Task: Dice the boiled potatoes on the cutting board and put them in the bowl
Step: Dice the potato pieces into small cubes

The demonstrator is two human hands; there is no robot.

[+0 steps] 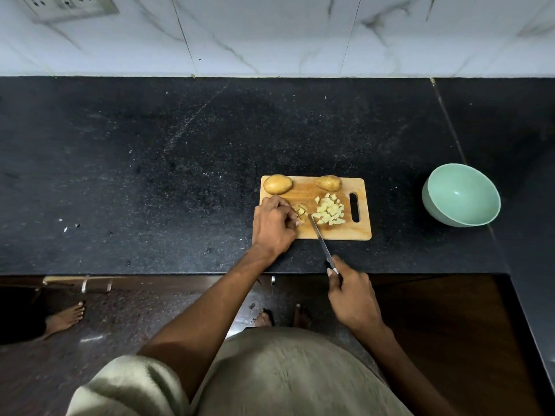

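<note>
On the board [330,232], my left hand [274,226] pinched half-cut potato [300,210], right hand [353,298] gripped the knife [319,238]; two whole potatoes [277,184] waited, bowl [461,195] unfilled.

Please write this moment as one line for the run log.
step: dicing | left hand: holds potato piece on board | right hand: grips knife | whole potatoes: two | bowl: empty
</note>
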